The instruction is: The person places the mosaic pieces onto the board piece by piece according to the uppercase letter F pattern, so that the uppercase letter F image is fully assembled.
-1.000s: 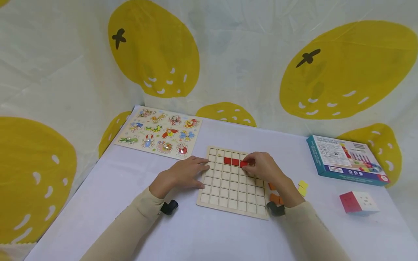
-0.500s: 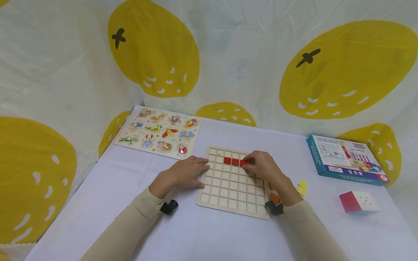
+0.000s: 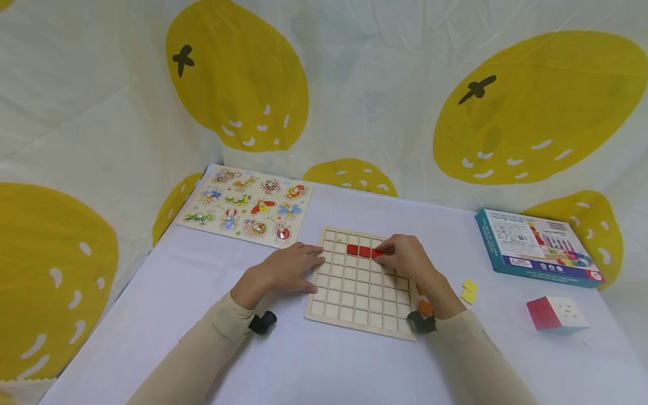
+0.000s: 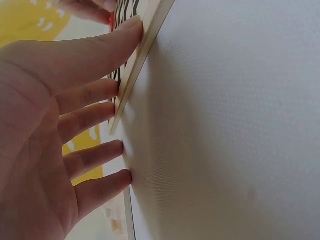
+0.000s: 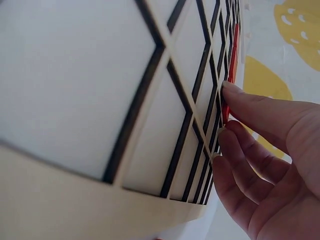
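Note:
A wooden grid board (image 3: 362, 289) with pale square cells lies on the white table. Three red square tiles form a row near its far edge. My right hand (image 3: 411, 260) pinches the rightmost red tile (image 5: 226, 112) at its cell, thumb on one side and fingertips on the other. Spread along the board's left edge is my left hand (image 3: 285, 269), holding nothing. Its thumb (image 4: 107, 47) touches the wooden rim in the left wrist view, two fingertips lie at the rim, and the other two reach past the board.
Orange tiles (image 3: 426, 307) lie partly hidden beside my right wrist, with yellow tiles (image 3: 469, 292) further right. A white and pink puzzle cube (image 3: 557, 313) and a teal toy box (image 3: 521, 275) stand at the right. An insect puzzle board (image 3: 238, 239) lies at the back left.
My right wrist has shifted slightly left, covering more of the orange tiles. The pinched red tile sits more in line with the other two. My left hand has stayed put.

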`<state>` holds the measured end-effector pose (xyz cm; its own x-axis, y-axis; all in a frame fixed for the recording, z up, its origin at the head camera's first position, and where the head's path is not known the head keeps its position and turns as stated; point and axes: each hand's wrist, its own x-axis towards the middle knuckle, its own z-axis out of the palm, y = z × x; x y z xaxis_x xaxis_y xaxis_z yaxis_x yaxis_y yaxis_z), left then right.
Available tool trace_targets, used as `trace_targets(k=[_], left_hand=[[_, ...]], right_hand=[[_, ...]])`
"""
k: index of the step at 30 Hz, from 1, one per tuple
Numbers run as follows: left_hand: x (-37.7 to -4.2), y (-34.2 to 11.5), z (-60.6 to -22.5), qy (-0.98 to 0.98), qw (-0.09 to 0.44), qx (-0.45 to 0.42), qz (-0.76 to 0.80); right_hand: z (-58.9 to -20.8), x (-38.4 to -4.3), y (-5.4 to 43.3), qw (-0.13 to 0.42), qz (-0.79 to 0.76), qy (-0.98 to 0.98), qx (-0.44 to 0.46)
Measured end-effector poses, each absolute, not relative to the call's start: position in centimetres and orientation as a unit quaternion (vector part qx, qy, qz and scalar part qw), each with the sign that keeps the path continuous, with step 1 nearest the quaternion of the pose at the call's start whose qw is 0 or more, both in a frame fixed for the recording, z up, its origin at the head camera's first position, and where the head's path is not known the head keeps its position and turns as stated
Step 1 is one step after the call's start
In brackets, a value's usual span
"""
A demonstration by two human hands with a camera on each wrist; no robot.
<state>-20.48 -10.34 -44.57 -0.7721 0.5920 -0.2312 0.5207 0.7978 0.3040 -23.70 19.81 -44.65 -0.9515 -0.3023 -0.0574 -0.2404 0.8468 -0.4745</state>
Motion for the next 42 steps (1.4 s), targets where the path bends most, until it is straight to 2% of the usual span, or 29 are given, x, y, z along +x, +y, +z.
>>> trace_targets(k=[14, 20, 25, 32, 42], left_hand=[[-20.3, -10.2, -44.8, 0.933, 0.160, 0.298, 0.119], [-20.3, -10.1, -44.9, 0.933, 0.160, 0.300, 0.120], [-20.5, -10.2, -44.8, 0.932, 0.160, 0.302, 0.122], [-20.7, -10.5, -44.7, 0.933, 0.155, 0.300, 0.121], [-20.8, -10.4, -44.9, 0.931, 0.155, 0.305, 0.126]], right_hand=[[-45.2, -23.4, 19.8, 0.070, -0.238, 0.962, -0.111], [-44.3, -22.9, 20.4, 0.110, -0.226, 0.961, -0.111], [-42.8, -22.2, 22.1, 0.148, -0.240, 0.955, -0.094], [-40.5, -20.8, 25.6, 0.149, -0.225, 0.959, -0.088], [-41.7, -17.8, 29.6, 0.204, -0.223, 0.952, -0.040]])
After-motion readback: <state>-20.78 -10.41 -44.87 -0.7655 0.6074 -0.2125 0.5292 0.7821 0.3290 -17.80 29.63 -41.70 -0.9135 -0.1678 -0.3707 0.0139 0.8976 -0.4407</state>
